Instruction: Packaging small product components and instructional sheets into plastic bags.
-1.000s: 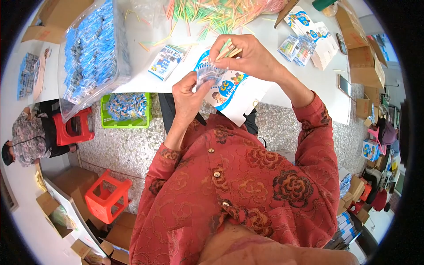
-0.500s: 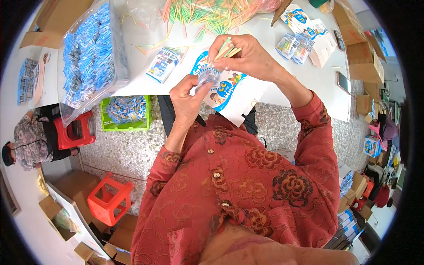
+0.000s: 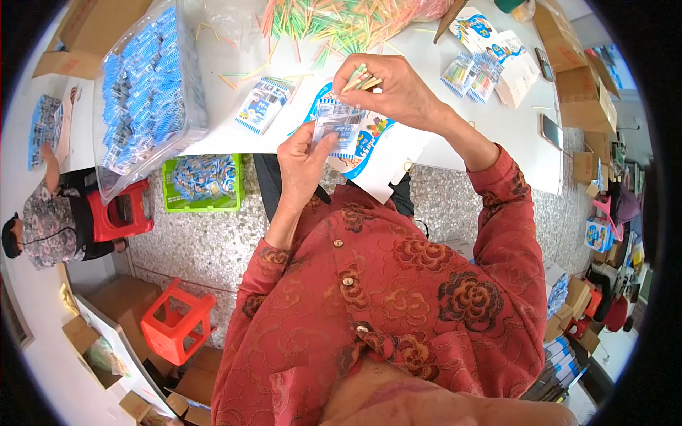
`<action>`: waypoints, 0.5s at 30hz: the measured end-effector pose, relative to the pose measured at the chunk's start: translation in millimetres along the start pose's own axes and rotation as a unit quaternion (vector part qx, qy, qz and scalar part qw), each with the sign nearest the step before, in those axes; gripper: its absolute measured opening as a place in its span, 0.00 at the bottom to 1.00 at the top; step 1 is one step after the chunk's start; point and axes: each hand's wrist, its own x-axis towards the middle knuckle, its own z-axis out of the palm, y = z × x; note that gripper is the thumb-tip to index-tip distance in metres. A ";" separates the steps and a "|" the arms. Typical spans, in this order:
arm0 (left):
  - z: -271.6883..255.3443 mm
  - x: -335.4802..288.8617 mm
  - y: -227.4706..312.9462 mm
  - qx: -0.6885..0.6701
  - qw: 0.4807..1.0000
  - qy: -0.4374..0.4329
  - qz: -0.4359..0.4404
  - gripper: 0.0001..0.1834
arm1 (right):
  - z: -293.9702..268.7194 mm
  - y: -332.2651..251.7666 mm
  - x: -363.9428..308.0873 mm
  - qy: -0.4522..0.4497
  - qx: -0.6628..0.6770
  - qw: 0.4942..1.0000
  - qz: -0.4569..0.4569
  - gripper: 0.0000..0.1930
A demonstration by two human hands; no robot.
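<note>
1. Along the near edge of the white tabletop point(image 3: 483, 153), several things lie close to the person, so a careless red sleeve point(image 3: 501, 186) could sweep something to the floor point(image 3: 177, 245).
2. The clear tub point(image 3: 193, 117) of blue packets point(image 3: 142, 78) seems to reach past this edge; a knock from the side could tilt it.
3. The heap of coloured sticks point(image 3: 341, 21) lies loose at the far side; a rough reach could scatter it.
4. The printed carton point(image 3: 373, 186) lies below the hands, with its near end beyond the edge. Brushing against it could pull it down.
5. The left hand point(image 3: 302, 162) has a narrow grip, pinching the packet point(image 3: 341, 117) above the carton. Too much pressure could crease its thin film.
6. The right hand point(image 3: 391, 85) has its grip around a few short sticks point(image 3: 364, 79), with fingertips at the packet's upper edge; I cannot tell if they touch. The stick ends point differently, so loosened fingers could drop some.
</note>
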 end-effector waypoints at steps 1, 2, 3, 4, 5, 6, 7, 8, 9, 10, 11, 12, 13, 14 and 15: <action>1.1 0.4 1.8 -0.009 1.000 0.014 -0.011 0.10 | 0.6 -0.4 -0.5 0.000 0.000 1.000 0.000 0.04; 1.9 0.7 1.7 -0.009 1.000 0.014 -0.010 0.10 | 1.6 -0.5 -1.3 -0.013 0.046 0.998 0.028 0.04; 2.9 1.3 1.4 -0.019 1.000 0.020 -0.013 0.09 | 2.6 -0.3 -2.0 -0.026 0.092 0.994 0.056 0.04; 3.6 2.4 1.4 -0.029 0.999 0.026 -0.016 0.09 | 3.7 0.3 -2.8 -0.026 0.092 0.994 0.056 0.04; 2.4 3.6 0.0 -0.029 0.999 0.025 -0.016 0.09 | 5.4 1.5 -3.6 -0.038 0.111 0.990 0.074 0.04; -0.2 4.8 -2.8 0.003 1.000 0.009 -0.023 0.08 | 7.1 2.6 -4.4 -0.050 0.130 0.986 0.092 0.04; -1.7 4.8 -4.9 0.036 0.999 -0.006 -0.031 0.06 | 9.5 3.7 -4.7 -0.050 0.130 0.986 0.092 0.04; -1.9 3.9 -6.5 0.036 0.999 -0.005 -0.031 0.06 | 12.0 4.6 -4.8 -0.039 0.127 0.988 0.077 0.05; -2.0 2.8 -7.5 0.040 0.999 -0.006 -0.034 0.05 | 13.3 4.7 -4.8 -0.027 0.124 0.990 0.063 0.06; -1.6 2.1 -7.0 0.044 0.998 -0.006 -0.037 0.04 | 13.4 3.6 -5.1 -0.027 0.123 0.990 0.063 0.06; -2.0 1.0 -5.6 0.044 0.998 -0.007 -0.037 0.04 | 12.8 1.5 -5.2 -0.017 0.129 0.990 0.060 0.06; -2.8 -0.2 -3.0 0.051 0.998 -0.002 -0.023 0.04 | 11.7 -0.6 -5.0 -0.007 0.135 0.989 0.057 0.06; -3.2 -0.7 0.6 0.058 0.998 0.004 -0.009 0.03 | 9.9 -2.8 -4.4 -0.008 0.135 0.989 0.056 0.06; -2.7 -0.4 2.8 0.059 0.998 0.004 -0.008 0.03 | 7.0 -5.0 -4.3 -0.001 0.156 0.987 0.048 0.06; -1.9 0.0 4.7 0.038 0.999 0.025 0.025 0.03 | 3.8 -7.4 -4.3 0.007 0.178 0.983 0.041 0.05</action>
